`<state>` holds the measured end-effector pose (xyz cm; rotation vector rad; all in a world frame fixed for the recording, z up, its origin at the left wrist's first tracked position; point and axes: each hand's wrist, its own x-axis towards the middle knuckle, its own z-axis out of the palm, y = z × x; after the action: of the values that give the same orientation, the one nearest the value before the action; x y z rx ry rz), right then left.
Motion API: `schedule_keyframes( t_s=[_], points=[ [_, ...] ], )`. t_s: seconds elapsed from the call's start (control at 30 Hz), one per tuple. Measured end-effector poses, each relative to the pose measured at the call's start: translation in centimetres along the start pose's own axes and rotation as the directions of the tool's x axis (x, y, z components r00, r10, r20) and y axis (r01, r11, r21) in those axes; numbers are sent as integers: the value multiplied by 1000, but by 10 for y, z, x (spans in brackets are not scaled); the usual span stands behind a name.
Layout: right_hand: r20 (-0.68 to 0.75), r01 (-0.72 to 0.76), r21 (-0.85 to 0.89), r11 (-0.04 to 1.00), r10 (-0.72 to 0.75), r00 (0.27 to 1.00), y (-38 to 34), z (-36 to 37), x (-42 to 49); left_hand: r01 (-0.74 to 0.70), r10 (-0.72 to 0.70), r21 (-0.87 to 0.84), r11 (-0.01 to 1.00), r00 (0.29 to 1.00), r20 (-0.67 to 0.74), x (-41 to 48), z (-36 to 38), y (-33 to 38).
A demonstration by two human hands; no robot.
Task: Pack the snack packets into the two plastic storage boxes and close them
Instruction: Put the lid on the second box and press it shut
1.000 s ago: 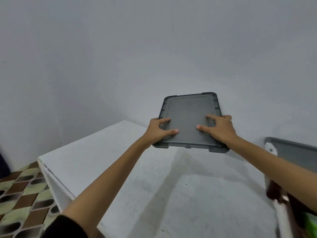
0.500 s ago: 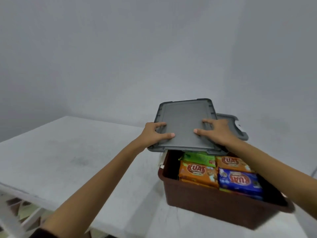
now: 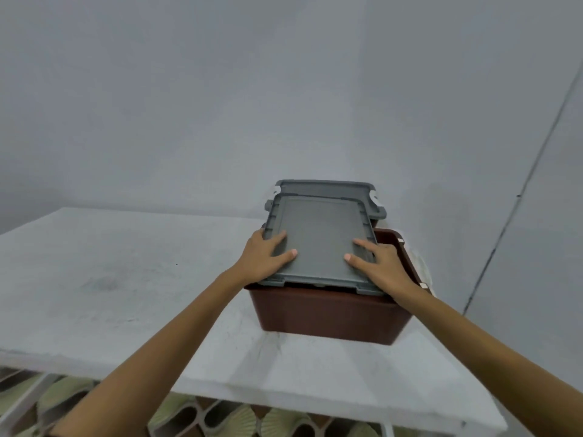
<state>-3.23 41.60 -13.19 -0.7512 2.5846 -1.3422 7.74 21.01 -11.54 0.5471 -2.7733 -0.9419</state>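
A grey lid (image 3: 320,241) lies over the near brown plastic box (image 3: 328,313), shifted a little left so the box's right rim still shows. My left hand (image 3: 263,258) grips the lid's near left corner, and my right hand (image 3: 380,266) holds its near right corner, thumbs on top. Behind it stands the second box, closed with a grey lid (image 3: 328,187) that has white latches. The snack packets are hidden under the lid.
The boxes stand on a white table (image 3: 110,279) against a grey wall. The table's front edge runs close below my arms, with patterned floor tiles (image 3: 220,421) beneath. A wall corner lies at the right.
I brought the grey lid from the left side of the table over to the open brown box and lowered it onto the box, covering the packets. The view turned right.
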Motion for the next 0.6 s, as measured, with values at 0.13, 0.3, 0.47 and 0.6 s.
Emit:
schedule_keyframes(
  t_s=[0.13,0.3,0.47,0.6],
  points=[
    [-149,32,-130,991,-51,987,-3,-3,-11,-27,19,330,944,999,28,-2,11,3],
    [-213,201,-516,833,-352,911,-15,11,-32,-109,63,483,869,992,110,-7,2,5],
    [84,325,-526,786,-332,939,-11,-2,-25,-101,118,762,639,992,32,-30,-7,26],
    [154,359,-676,643,-353,923,1,-27,-7,-185,423,780,598,899,-111,-38,-17,48]
  ],
)
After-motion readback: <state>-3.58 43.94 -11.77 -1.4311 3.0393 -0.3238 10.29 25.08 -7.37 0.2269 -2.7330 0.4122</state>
